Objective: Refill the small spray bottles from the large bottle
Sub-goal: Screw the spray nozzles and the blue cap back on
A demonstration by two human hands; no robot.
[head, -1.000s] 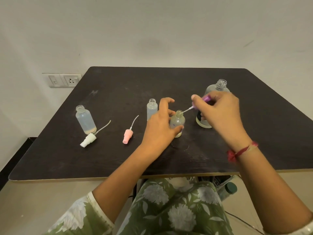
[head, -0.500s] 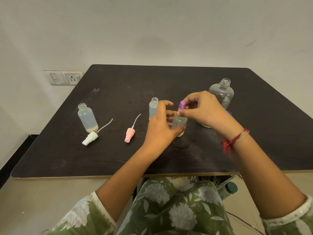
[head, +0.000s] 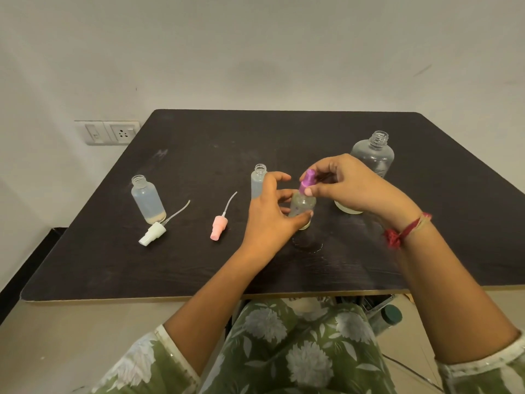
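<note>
Centre frame: the left hand grips the small bottle on the bench, and the right hand pinches the purple spray cap on its neck. A crooked twist could cross-thread the cap or tip the bottle. The uncapped large bottle stands just behind, where a knuckle could knock it.

Green floral sleeves, red, perhaps thread, wristband

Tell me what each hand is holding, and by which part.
The left hand grips the small spray bottle round its lower body; the right hand pinches the purple spray cap seated on that bottle's neck.
</note>
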